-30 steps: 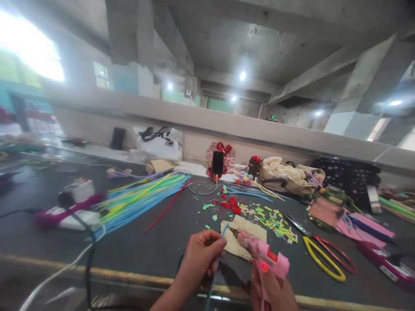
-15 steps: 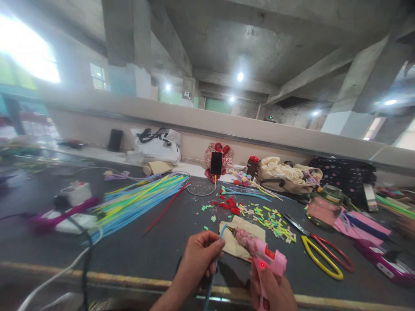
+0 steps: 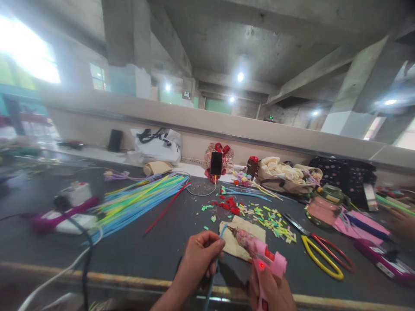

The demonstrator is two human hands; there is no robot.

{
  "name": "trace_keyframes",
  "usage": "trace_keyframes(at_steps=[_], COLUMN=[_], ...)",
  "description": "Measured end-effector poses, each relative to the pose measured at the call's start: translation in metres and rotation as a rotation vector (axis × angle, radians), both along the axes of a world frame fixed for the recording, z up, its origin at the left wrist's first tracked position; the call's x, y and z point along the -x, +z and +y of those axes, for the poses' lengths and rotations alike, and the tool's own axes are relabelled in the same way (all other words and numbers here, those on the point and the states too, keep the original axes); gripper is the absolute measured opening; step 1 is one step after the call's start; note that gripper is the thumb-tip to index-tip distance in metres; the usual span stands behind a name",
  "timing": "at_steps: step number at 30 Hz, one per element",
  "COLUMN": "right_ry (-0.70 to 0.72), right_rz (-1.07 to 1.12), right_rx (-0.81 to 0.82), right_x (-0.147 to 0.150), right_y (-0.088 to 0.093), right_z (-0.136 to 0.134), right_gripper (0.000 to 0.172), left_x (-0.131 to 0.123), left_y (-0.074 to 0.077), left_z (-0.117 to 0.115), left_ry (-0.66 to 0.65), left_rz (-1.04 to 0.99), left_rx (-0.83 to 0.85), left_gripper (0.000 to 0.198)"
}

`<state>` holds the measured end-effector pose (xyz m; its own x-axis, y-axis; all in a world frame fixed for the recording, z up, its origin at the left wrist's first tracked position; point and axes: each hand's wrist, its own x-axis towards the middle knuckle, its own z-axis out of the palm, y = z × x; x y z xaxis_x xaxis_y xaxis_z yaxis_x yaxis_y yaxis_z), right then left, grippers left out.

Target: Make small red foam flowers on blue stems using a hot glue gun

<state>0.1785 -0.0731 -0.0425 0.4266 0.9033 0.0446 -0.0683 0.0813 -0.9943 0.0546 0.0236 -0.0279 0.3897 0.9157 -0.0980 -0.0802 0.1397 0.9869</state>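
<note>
Near the table's front edge, my left hand [image 3: 202, 255] pinches a light-blue pipe cleaner [image 3: 223, 230]; its short tip rises above the fingers and its tail hangs below the hand. My right hand [image 3: 270, 287] is wrapped round the handle of a pink hot glue gun [image 3: 256, 246] with a lit red light. The gun's nozzle points left, close to the pipe cleaner's tip; whether they touch I cannot tell. Under the nozzle lies a beige sheet of paper or card [image 3: 238, 248]. Small cut pieces, red [image 3: 231, 205] and yellow-green [image 3: 275, 222], are scattered just beyond it.
Scissors [image 3: 319, 255] with one yellow and one red handle lie right of the glue gun. A bundle of coloured pipe cleaners [image 3: 145, 198] and a power strip [image 3: 68, 216] lie left. A phone [image 3: 216, 163] stands at the back; a green-tinted jar [image 3: 326, 207] is right.
My hands, the pipe cleaner and the glue gun have barely moved. At the far right edge, another person's blurred hand has shifted slightly.
</note>
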Motion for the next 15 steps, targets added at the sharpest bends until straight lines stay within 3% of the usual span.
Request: trace_keyframes(at_steps=[9,15], right_ry=[-0.014,-0.103], right_rz=[0.058,-0.132], right_rx=[-0.049,-0.013], right_x=[0.003,-0.012], right_y=[0.001,0.004], right_z=[0.000,0.001], right_gripper=[0.053,0.051], left_x=[0.000,0.001], left_y=[-0.001,0.003], left_z=[-0.004,-0.007], left_ry=[0.022,0.005], left_rz=[-0.029,-0.064], left_rx=[-0.020,-0.025], left_gripper=[0.023,0.023])
